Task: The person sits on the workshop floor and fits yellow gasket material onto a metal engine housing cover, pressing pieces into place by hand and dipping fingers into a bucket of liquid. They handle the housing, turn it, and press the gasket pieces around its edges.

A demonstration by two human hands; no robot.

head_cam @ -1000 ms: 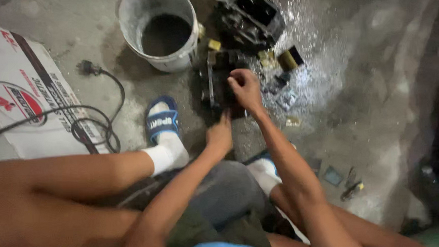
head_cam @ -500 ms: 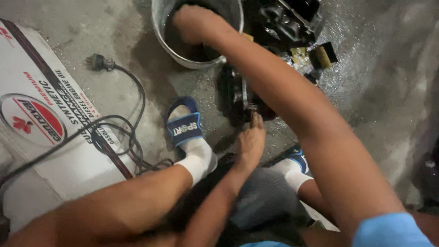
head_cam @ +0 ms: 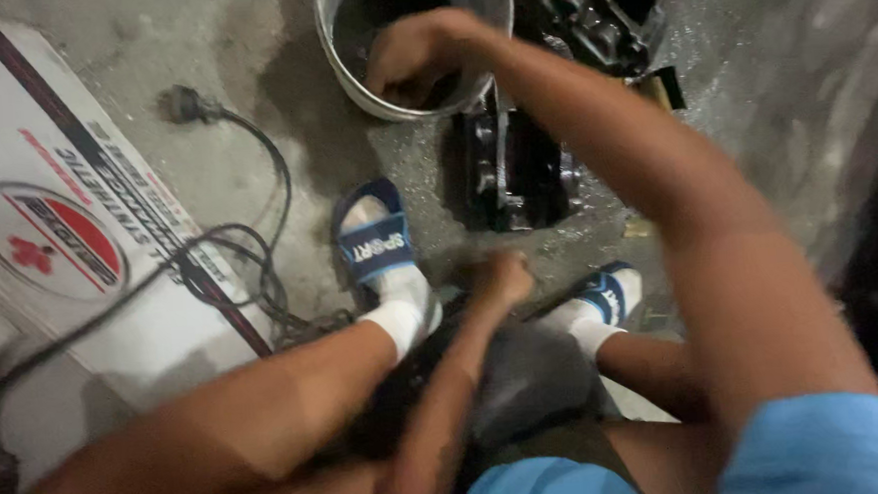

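**Right hand in the bucket, left hand low by the engine part**

From the head view, we see the right hand (head_cam: 419,58) reaching into the white bucket (head_cam: 345,76) at the far side of the floor, over its dark contents. A second ago that hand lay on the black engine part (head_cam: 515,168); half a second ago it was already over the bucket, and now it sits a little deeper inside the rim. We judge that the work has turned from the part to whatever the bucket holds. Its fingers curl downward, but we cannot tell whether they grip anything.

The left hand (head_cam: 501,279) stays near, just this side of the engine part, loosely fisted; we cannot tell if it holds something. The part lies alone on the concrete floor (head_cam: 254,156), between the bucket and the hand, with no hand on it.

Around these, a second black casting (head_cam: 597,18) lies far right of the bucket. A blue sandal (head_cam: 371,243) stands left of the part. A black power cord (head_cam: 257,216) with its plug loops over a white printed carton (head_cam: 47,227) at the left. The right forearm crosses above the part and hides some of it.
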